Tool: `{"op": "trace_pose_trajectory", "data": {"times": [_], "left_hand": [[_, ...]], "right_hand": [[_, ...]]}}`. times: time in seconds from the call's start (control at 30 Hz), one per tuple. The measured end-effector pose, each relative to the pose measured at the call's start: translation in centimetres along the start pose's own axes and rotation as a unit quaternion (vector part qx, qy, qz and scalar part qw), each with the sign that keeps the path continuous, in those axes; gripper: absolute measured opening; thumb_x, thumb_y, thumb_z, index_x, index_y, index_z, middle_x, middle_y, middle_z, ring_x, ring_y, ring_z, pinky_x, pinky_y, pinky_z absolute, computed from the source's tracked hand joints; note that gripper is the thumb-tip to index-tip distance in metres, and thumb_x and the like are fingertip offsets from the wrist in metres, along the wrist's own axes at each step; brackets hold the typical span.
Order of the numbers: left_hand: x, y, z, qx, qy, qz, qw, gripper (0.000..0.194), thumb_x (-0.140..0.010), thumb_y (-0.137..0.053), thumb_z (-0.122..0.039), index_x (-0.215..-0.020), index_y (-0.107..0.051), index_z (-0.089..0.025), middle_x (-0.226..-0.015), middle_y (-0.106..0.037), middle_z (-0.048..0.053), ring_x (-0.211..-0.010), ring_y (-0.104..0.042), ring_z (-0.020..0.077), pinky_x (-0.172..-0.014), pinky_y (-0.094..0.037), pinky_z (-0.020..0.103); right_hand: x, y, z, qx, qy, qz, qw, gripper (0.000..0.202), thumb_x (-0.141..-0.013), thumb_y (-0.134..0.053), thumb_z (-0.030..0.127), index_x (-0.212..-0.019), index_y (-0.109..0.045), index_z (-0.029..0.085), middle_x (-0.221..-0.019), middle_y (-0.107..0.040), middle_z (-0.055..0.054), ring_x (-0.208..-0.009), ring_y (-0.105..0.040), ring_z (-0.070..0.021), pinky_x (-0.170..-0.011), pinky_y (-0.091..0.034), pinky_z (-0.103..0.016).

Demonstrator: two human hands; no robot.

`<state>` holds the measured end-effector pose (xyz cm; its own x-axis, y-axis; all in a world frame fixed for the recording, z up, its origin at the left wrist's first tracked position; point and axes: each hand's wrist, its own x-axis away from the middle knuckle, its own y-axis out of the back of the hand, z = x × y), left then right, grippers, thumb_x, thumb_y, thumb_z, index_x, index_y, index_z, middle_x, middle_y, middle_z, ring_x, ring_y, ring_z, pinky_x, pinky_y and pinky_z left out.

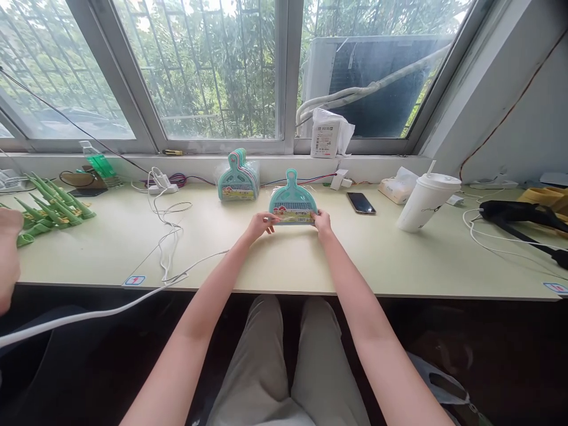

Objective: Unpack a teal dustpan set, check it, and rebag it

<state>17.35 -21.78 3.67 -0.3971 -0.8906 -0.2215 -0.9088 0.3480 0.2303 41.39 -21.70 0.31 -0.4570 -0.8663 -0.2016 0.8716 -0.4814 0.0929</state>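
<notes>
Both my hands grip a teal mini dustpan and brush set (293, 198) in clear plastic, stood upright with its handle pointing up. Its lower edge carries a printed label strip. My left hand (262, 226) is closed on the lower left corner, and my right hand (322, 221) is closed on the lower right corner. Just behind and to the left, a stack of similar wrapped dustpan sets (238, 176) stands upright on the pale yellow table (284, 269).
A phone (361, 203), a tissue pack (398, 186) and a white cup with straw (428, 201) lie to the right. White cables (168, 236) and green pointed pieces (57, 204) are on the left. Another person's arm (7, 254) shows at the left edge.
</notes>
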Motion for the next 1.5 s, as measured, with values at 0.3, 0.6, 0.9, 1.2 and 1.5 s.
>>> {"op": "trace_pose_trajectory", "data": {"times": [0.3,0.6,0.9,1.2,1.5], "left_hand": [[0.3,-0.7,-0.2,0.064,-0.018,-0.119,0.991,0.044,-0.078,-0.071,-0.028,-0.12,-0.059,-0.025,-0.104,-0.068,0.004,-0.057,-0.065,0.0084,-0.053,-0.054,0.02],[-0.8,2.0,0.8,0.008,-0.013,-0.216,0.976,0.03,-0.067,-0.079,-0.024,-0.095,-0.069,-0.018,-0.096,-0.073,0.006,-0.094,-0.066,0.02,-0.074,-0.053,0.026],[-2.3,0.9,1.5,-0.181,0.041,-0.25,0.95,0.015,-0.071,-0.074,-0.021,-0.081,-0.064,-0.025,-0.089,-0.072,0.007,-0.092,-0.064,0.0269,-0.07,-0.044,0.028],[-11.3,-0.2,2.5,-0.367,0.087,-0.218,0.9,0.017,-0.086,-0.059,-0.024,-0.102,-0.064,-0.023,-0.096,-0.07,0.013,-0.102,-0.064,0.0297,-0.08,-0.046,0.034],[-20.5,1.0,5.8,-0.515,0.07,-0.19,0.833,0.037,-0.095,-0.044,-0.04,-0.127,-0.055,-0.024,-0.098,-0.071,0.013,-0.094,-0.067,0.029,-0.076,-0.047,0.034]], "right_hand": [[1.1,-0.3,1.5,-0.093,-0.037,0.041,0.994,0.022,-0.077,-0.061,0.037,-0.087,-0.058,0.018,-0.096,-0.07,-0.008,-0.083,-0.065,-0.0188,-0.07,-0.056,-0.033],[2.8,-1.4,2.6,-0.082,0.06,0.175,0.979,0.034,-0.078,-0.064,0.042,-0.104,-0.059,0.022,-0.112,-0.068,-0.008,-0.095,-0.063,-0.0198,-0.078,-0.055,-0.032],[0.2,-1.9,-0.2,0.094,0.091,0.049,0.99,0.01,-0.077,-0.054,0.027,-0.085,-0.059,0.024,-0.091,-0.073,-0.004,-0.078,-0.065,-0.0206,-0.073,-0.048,-0.032],[-5.6,-3.3,-0.5,0.21,0.064,-0.024,0.975,0.018,-0.084,-0.048,0.021,-0.093,-0.063,0.023,-0.091,-0.072,-0.004,-0.077,-0.062,-0.0207,-0.067,-0.041,-0.027],[-13.6,-6.3,-1.6,0.352,0.007,-0.055,0.934,0.024,-0.093,-0.046,0.026,-0.099,-0.069,0.021,-0.095,-0.072,-0.011,-0.092,-0.065,-0.0264,-0.078,-0.044,-0.034]]}}
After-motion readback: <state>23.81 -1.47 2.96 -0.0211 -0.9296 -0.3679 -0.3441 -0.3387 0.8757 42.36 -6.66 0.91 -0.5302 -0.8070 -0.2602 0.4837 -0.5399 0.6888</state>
